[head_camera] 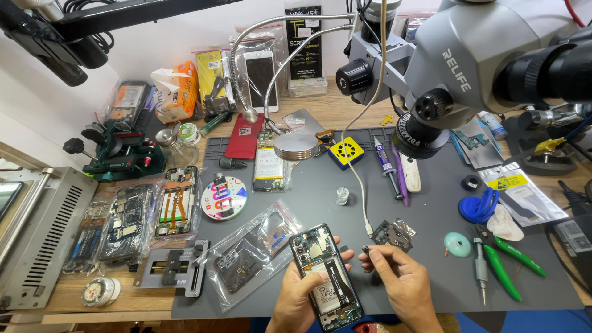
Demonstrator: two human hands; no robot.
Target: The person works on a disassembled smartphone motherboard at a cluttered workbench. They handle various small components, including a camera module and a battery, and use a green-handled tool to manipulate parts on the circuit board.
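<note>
Head view: holding the opened phone face down in the left hand, fingers wrapped round its edge, low over the grey mat. Pinching a small dark part in the right hand; keeping the pinch light seems best. Crowding the mat: microscope, green pliers, bagged boards.

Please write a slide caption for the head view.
Left hand holds an opened smartphone; right hand pinches a small part.
</note>
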